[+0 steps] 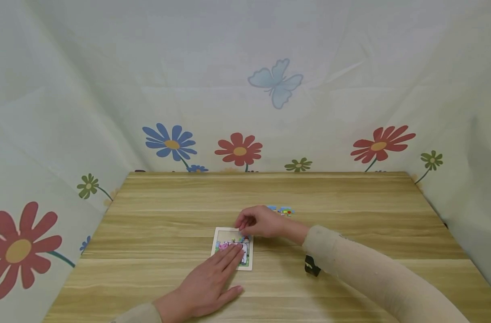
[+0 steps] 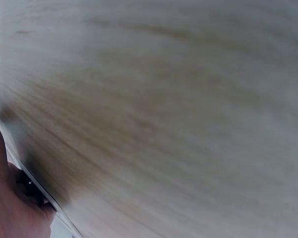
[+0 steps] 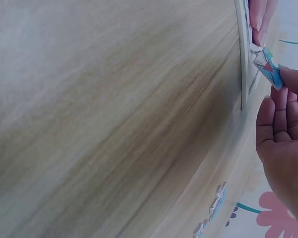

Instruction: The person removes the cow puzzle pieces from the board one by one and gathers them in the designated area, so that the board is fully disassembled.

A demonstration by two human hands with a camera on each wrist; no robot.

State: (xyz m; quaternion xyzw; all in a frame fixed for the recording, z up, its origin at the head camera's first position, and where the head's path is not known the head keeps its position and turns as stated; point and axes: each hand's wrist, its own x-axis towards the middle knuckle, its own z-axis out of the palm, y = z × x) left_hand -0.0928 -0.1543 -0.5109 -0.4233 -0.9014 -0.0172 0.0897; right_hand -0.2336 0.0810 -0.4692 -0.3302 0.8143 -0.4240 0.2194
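A small jigsaw puzzle tray (image 1: 251, 260) with a pale border lies on the table, partly filled with a colourful cartoon picture; bare backing shows toward its far side. My left hand (image 1: 206, 282) rests flat over the near part of the picture, fingers straight and thumb apart, hiding some of it. At the tray's far right corner my right hand (image 1: 265, 222) pinches a jigsaw piece (image 3: 269, 68) between thumb and fingers. In the right wrist view this blue-and-white piece with a red patch is tilted, close to the tray and the left fingertips.
Several loose jigsaw pieces (image 1: 286, 211) lie on the wooden table (image 1: 168, 206) beyond the right wrist. A small black object (image 1: 311, 265) sits beside the right forearm. A flower-printed cloth (image 1: 205, 89) hangs behind the table and at both sides.
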